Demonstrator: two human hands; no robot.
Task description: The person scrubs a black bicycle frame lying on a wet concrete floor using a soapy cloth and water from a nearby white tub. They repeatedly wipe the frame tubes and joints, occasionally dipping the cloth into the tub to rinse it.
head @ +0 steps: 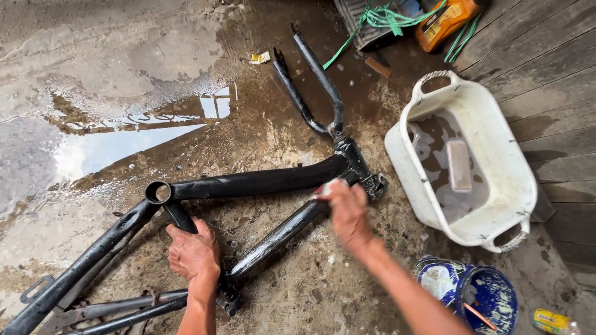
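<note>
A wet black bicycle frame (248,183) with its fork (316,80) lies flat on the muddy ground. My left hand (194,253) grips the frame's seat tube just below its open top end (158,192). My right hand (347,211) holds a small pale pad (328,187) pressed against the frame near the head tube, where the top tube and down tube meet. What the pad is made of cannot be made out.
A white plastic basin (496,155) with murky water and a submerged block stands at the right. A blue paint can (475,294) sits near my right forearm. A puddle (118,139) spreads at the left. Wooden planks, green cord and an orange container lie at the upper right.
</note>
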